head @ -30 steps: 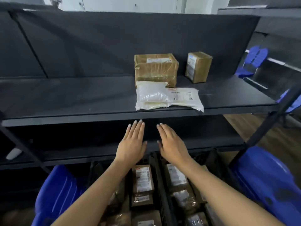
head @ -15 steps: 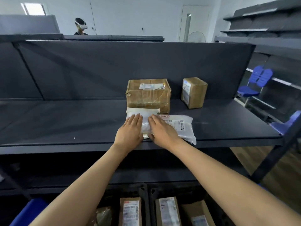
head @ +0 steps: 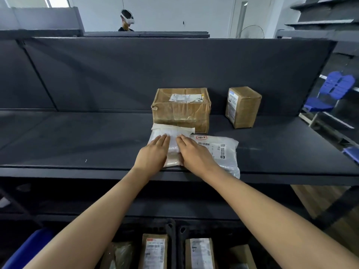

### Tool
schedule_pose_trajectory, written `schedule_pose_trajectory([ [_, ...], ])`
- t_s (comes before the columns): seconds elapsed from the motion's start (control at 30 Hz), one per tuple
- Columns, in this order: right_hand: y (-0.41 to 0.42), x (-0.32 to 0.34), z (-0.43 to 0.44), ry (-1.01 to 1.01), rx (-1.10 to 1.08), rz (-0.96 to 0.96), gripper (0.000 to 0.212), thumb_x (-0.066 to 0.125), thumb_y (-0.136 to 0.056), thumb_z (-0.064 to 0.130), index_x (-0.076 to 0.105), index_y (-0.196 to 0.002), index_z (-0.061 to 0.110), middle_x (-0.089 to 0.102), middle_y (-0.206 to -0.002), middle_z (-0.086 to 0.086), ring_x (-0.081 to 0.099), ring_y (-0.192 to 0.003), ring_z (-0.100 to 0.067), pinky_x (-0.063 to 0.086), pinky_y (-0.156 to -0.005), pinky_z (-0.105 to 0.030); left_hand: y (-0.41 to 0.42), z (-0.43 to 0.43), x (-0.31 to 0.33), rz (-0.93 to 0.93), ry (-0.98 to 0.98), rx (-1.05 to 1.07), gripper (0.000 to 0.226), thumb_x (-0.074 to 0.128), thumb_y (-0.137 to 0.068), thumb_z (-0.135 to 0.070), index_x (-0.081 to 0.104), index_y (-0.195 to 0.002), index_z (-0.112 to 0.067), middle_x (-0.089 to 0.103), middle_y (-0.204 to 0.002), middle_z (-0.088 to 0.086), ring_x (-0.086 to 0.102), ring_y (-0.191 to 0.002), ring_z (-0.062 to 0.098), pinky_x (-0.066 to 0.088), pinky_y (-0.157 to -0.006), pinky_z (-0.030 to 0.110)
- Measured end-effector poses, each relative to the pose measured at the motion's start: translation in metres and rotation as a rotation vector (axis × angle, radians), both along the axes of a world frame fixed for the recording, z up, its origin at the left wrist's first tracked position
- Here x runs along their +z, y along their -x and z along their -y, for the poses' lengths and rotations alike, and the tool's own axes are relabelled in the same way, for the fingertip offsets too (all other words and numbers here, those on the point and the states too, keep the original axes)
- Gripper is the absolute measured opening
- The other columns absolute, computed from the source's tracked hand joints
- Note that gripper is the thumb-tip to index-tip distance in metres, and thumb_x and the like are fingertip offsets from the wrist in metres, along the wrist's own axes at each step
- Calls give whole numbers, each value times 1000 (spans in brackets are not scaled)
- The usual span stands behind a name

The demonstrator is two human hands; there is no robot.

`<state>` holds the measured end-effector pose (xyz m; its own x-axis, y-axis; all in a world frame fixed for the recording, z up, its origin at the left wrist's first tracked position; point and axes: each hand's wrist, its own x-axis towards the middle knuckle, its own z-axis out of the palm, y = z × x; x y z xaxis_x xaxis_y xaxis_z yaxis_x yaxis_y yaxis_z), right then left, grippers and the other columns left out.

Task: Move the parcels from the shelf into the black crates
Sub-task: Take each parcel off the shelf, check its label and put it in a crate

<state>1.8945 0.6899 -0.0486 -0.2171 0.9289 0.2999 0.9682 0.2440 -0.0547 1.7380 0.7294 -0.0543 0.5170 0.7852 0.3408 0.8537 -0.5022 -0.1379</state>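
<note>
The dark shelf [head: 77, 140] carried a big taped brown box [head: 181, 109] with a white label on top, too small to read, and right of that box a smaller brown carton [head: 243, 106]. Just in front of the box lay a white plastic mailer [head: 219, 150] with a barcode label and red stamp. My left hand [head: 153, 155] and right hand [head: 194, 154] lay flat and open on it, gripping nothing.

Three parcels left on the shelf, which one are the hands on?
The white plastic bag at the shelf's front edge, both hands flat on it. The big box behind it and the small box stand untouched.
</note>
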Motion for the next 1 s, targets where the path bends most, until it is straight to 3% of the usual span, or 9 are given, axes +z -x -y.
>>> schedule_pose_trajectory([
  [0.13,-5,16,11,-72,49,-49,59,45,-98,29,24,-149,9,26,-156,-8,26,-141,-21,41,-102,-38,5,15,14,144,-37,-16,58,44,-94,-7,26,-149,-14,33,-154,-1,34,-140,15,51,-85,30],
  [0.23,-12,31,33,-150,71,-131,72,56,-93,39,22,-150,12,24,-157,-4,26,-142,-19,38,-104,-33,15,36,28,434,-27,-51,48,49,-91,-8,44,-138,-13,52,-140,1,56,-119,26,51,-72,38],
  [0.4,-29,36,80,-218,-16,-395,78,58,-91,43,16,-152,18,20,-158,3,20,-143,-10,26,-103,-22,34,87,35,1040,189,-16,35,53,-88,-9,62,-109,-36,69,-93,-19,61,-83,-4,45,-66,9],
  [0.5,-22,26,103,-28,-126,-770,70,58,-89,48,31,-147,21,38,-148,10,34,-136,-6,29,-106,-21,31,116,28,1451,479,-22,23,58,-92,-11,66,-93,-33,73,-88,-10,69,-91,11,53,-75,21],
  [0.6,4,12,123,230,-120,-1283,52,62,-85,50,52,-131,29,60,-119,21,56,-117,-4,43,-94,-20,17,146,17,1789,789,-146,18,54,-95,-11,67,-106,-18,74,-105,1,69,-102,18,55,-78,23],
  [0.67,21,3,134,336,-35,-1663,50,66,-79,45,58,-125,26,70,-111,6,65,-107,-13,52,-90,-26,11,163,11,1934,932,-226,24,51,-95,-9,63,-115,-11,71,-113,6,67,-107,20,56,-81,24],
  [0.73,31,-4,144,379,27,-1951,57,70,-75,40,57,-126,16,70,-115,-7,66,-106,-21,55,-87,-30,10,179,4,2017,1001,-275,31,52,-93,-12,59,-123,-8,67,-121,9,63,-113,22,54,-90,30],
  [0.8,37,-7,153,392,55,-2060,54,70,-79,34,57,-126,11,69,-116,-10,66,-107,-24,56,-85,-32,12,193,-2,2062,1056,-306,38,55,-90,-17,57,-127,-6,65,-124,12,61,-116,24,53,-92,32],
  [1.0,43,-9,171,323,-108,-1962,42,75,-71,28,67,-109,15,73,-105,-3,70,-98,-20,56,-77,-31,37,214,-14,1943,1123,-178,42,62,-83,-21,60,-122,-5,70,-116,10,66,-108,23,56,-84,26],
])
